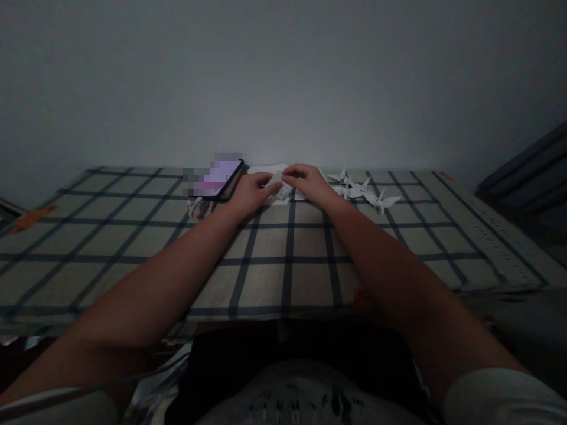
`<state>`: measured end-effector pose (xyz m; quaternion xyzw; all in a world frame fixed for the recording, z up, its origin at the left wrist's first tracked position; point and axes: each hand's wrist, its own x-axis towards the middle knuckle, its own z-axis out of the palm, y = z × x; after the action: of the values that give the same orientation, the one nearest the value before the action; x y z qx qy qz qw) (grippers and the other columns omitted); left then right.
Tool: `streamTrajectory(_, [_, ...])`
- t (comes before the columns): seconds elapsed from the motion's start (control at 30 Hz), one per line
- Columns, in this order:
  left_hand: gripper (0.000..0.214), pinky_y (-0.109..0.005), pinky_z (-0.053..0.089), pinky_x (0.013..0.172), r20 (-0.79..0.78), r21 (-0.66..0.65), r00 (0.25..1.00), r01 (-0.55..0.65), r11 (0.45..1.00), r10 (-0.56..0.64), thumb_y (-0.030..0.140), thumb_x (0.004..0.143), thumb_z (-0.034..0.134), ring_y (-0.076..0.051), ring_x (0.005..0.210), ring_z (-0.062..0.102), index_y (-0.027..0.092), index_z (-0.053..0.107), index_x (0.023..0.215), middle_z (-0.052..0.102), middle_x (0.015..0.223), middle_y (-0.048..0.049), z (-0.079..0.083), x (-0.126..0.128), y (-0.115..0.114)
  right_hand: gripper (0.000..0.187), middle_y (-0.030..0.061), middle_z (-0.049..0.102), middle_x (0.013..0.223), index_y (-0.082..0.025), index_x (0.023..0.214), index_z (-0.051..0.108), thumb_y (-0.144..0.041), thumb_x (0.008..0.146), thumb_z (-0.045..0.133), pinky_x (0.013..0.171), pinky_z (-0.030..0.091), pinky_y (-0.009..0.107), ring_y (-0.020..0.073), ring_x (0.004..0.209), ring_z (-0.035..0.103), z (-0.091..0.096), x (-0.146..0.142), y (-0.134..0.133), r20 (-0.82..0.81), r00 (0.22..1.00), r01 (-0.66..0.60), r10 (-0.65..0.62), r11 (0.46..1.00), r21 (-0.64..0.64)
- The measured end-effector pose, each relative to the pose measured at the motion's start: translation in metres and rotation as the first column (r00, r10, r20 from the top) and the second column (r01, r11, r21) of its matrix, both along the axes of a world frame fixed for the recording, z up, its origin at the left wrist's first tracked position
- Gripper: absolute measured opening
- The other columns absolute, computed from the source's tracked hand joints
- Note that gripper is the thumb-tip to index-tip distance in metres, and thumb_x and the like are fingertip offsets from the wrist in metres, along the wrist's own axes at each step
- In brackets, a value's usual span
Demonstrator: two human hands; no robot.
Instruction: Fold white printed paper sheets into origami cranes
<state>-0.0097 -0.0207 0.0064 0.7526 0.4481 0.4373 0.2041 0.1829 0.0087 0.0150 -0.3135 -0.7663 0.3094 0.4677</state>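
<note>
Both hands are on one part: a small folded piece of white paper (277,177), straight ahead of the torso, toward the far edge of the desk. Left hand (250,193) has its thumb and index fingertip closed on the left side of it; right hand (311,184) pinches from the right. Fingertips nearly meet across it, so neither hand is clearly nearer. Long axis: can't tell, fingers cover too much and it's too small.

Directly under the hands: flat white paper (266,169), showing past the fingers on the wall side. Whether it's one sheet or several, can't tell.

Right of the right hand, just beside the wrist: cluster of small white folded-paper cranes (354,188), overlapping, so no firm count. The one farthest right (383,202) has its wings spread.

Left of the left hand, near it: black-edged phone with a lit lilac screen (220,176), tilted, partly pixelated. Pale pinkish loose item (197,208) by its lower edge, unclear what.

All on the desk covered in beige cloth with a dark blue grid (305,283), against a plain grey wall (283,77). Can't make out any container.
</note>
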Motion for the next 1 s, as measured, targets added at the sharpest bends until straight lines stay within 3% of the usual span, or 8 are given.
streamTrajectory(0.17, [0.034, -0.026, 0.042, 0.064, 0.037, -0.036, 0.999, 0.011, 0.999, -0.010, 0.046, 0.081, 0.067, -0.016, 0.072, 0.059, 0.015, 0.075, 0.092, 0.071, 0.084, -0.0052, 0.001, 0.001, -0.001, 0.025, -0.0006, 0.063, 0.081, -0.020, 0.105, 0.063, -0.025, 0.081, 0.067, 0.071, 0.046, 0.026, 0.0121, 0.073, 0.056, -0.002, -0.002, 0.000, -0.027, 1.000, 0.005, -0.007, 0.998, -0.068])
streamTrajectory(0.33, [0.029, -0.027, 0.041, 0.061, 0.052, -0.072, 0.999, 0.002, 0.997, 0.002, 0.044, 0.077, 0.070, -0.016, 0.069, 0.058, 0.016, 0.076, 0.085, 0.070, 0.078, -0.0041, 0.002, 0.003, -0.004, 0.016, 0.0035, 0.068, 0.087, -0.017, 0.087, 0.068, -0.032, 0.082, 0.068, 0.080, 0.046, 0.029, 0.0139, 0.082, 0.059, 0.002, -0.002, -0.005, 0.005, 1.000, 0.011, -0.011, 0.999, -0.054])
streamTrajectory(0.43, [0.031, -0.028, 0.044, 0.064, 0.152, -0.114, 0.988, -0.004, 0.993, 0.022, 0.044, 0.073, 0.074, -0.017, 0.071, 0.060, 0.016, 0.076, 0.088, 0.072, 0.082, -0.0051, 0.001, 0.006, -0.005, 0.014, 0.0020, 0.067, 0.084, -0.017, 0.083, 0.066, -0.031, 0.082, 0.068, 0.079, 0.045, 0.028, 0.0129, 0.079, 0.058, 0.004, -0.002, -0.005, -0.031, 0.999, 0.013, -0.016, 0.996, -0.088])
streamTrajectory(0.57, [0.042, -0.029, 0.048, 0.066, 0.417, -0.197, 0.908, 0.041, 0.980, 0.046, 0.042, 0.068, 0.079, -0.017, 0.071, 0.063, 0.015, 0.074, 0.101, 0.072, 0.088, -0.0068, 0.000, 0.009, -0.003, 0.014, -0.0025, 0.061, 0.071, -0.017, 0.082, 0.062, -0.031, 0.083, 0.066, 0.064, 0.043, 0.024, 0.0094, 0.064, 0.052, 0.002, -0.004, -0.002, -0.142, 0.989, 0.012, -0.042, 0.978, -0.210])
streamTrajectory(0.7, [0.045, -0.030, 0.051, 0.076, 0.603, -0.172, 0.798, 0.114, 0.979, 0.013, 0.039, 0.068, 0.081, -0.016, 0.079, 0.065, 0.015, 0.070, 0.104, 0.072, 0.096, -0.0072, 0.000, 0.008, 0.004, 0.012, -0.0026, 0.060, 0.068, -0.017, 0.077, 0.060, -0.026, 0.084, 0.065, 0.060, 0.042, 0.022, 0.0083, 0.062, 0.054, -0.001, -0.005, 0.001, -0.166, 0.985, -0.006, -0.040, 0.963, -0.271])
streamTrajectory(0.83, [0.041, -0.028, 0.052, 0.076, 0.638, -0.241, 0.770, 0.160, 0.957, 0.032, 0.043, 0.068, 0.081, -0.016, 0.083, 0.065, 0.017, 0.070, 0.097, 0.071, 0.098, -0.0057, -0.001, 0.005, 0.007, 0.010, -0.0026, 0.061, 0.068, -0.017, 0.078, 0.060, -0.023, 0.084, 0.065, 0.059, 0.043, 0.022, 0.0081, 0.061, 0.054, -0.002, -0.004, 0.002, -0.203, 0.977, 0.006, -0.065, 0.961, -0.277])
streamTrajectory(1.0, [0.038, -0.027, 0.051, 0.075, 0.634, -0.289, 0.770, 0.145, 0.946, 0.075, 0.050, 0.067, 0.081, -0.013, 0.075, 0.061, 0.016, 0.068, 0.079, 0.067, 0.081, -0.0027, -0.001, 0.006, 0.005, 0.009, -0.0022, 0.061, 0.071, -0.018, 0.079, 0.059, -0.023, 0.085, 0.063, 0.061, 0.045, 0.021, 0.0086, 0.067, 0.056, 0.003, -0.001, -0.001, -0.218, 0.970, 0.041, -0.109, 0.955, -0.295])
